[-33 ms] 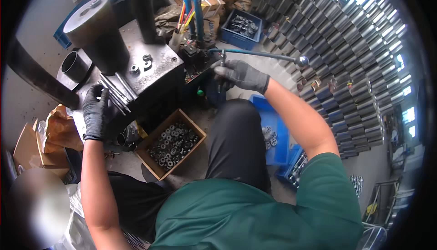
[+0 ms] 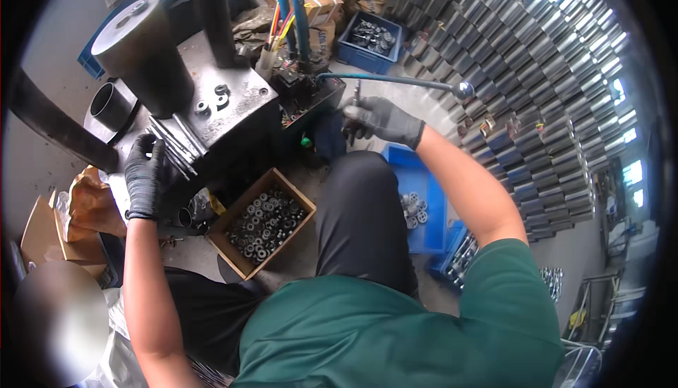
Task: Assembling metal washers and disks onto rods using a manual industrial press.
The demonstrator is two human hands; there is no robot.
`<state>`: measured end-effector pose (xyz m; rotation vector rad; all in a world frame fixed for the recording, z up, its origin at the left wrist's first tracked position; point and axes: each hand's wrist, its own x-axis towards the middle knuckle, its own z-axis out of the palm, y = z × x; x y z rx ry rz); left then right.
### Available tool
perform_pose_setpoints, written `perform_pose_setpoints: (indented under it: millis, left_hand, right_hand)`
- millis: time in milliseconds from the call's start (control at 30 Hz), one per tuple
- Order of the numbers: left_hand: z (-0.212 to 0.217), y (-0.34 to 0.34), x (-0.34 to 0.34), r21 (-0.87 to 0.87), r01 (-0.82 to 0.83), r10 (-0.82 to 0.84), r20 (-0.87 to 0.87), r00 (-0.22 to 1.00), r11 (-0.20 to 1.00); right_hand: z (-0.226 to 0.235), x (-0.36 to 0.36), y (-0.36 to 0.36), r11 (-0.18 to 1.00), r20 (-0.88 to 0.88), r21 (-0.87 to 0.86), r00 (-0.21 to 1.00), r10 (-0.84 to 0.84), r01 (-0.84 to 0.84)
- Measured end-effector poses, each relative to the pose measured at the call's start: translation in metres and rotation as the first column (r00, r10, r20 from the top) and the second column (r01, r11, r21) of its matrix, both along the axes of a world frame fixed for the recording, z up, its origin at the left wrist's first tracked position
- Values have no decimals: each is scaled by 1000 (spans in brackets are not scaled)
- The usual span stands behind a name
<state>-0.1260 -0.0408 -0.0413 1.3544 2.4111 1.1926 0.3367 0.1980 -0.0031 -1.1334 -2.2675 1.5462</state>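
Note:
My right hand (image 2: 385, 121), in a dark grey work glove, is closed around a short slim metal shaft (image 2: 357, 91). The shaft stands roughly upright, its narrow end above the fingers, just below the lever (image 2: 395, 79) with a ball knob. My left hand (image 2: 144, 176), gloved too, rests at the edge of the press table beside several thin metal rods (image 2: 175, 149). Its thumb and fingers are curved with a gap between them, and I see nothing in the gap. Behind the rods a thick press cylinder (image 2: 152, 63) stands on the table (image 2: 244, 105).
A wooden box (image 2: 263, 224) of small metal rings sits on the floor between the table and my knee. Blue bins (image 2: 431, 204) stand at my right. Another blue bin (image 2: 371, 43) of metal parts is farther back. Stacked metal tubes (image 2: 522, 91) line the right side.
My right hand has moved slightly right with the metal shaft, a little away from the press post. The left hand stays beside the rods. The whole view has shifted slightly.

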Motion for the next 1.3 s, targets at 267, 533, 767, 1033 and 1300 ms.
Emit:
perform_pose_setpoints:
  millis: [267, 533, 767, 1033, 1300]
  left_hand:
    - [-21, 3, 5, 85, 20, -32, 137, 990, 996]
    - [-10, 4, 31, 73, -120, 123, -33, 992, 990]
    - [-13, 0, 25, 141, -179, 175, 42, 984, 974]
    - [-14, 2, 23, 123, -228, 234, -35, 972, 966]
    - [-16, 8, 24, 71, -218, 225, -109, 968, 973]
  right_hand:
    - [-174, 244, -63, 516, 66, -271, 550, -832, 813]
    - [-309, 322, -155, -120, 248, -526, 17, -969, 842]
    - [-321, 312, -155, 55, 110, -266, 87, -990, 962]
    - [-339, 343, -131, -229, 114, -429, -199, -973, 874]
    - [-338, 317, -76, 150, 89, -394, 201, -976, 907]
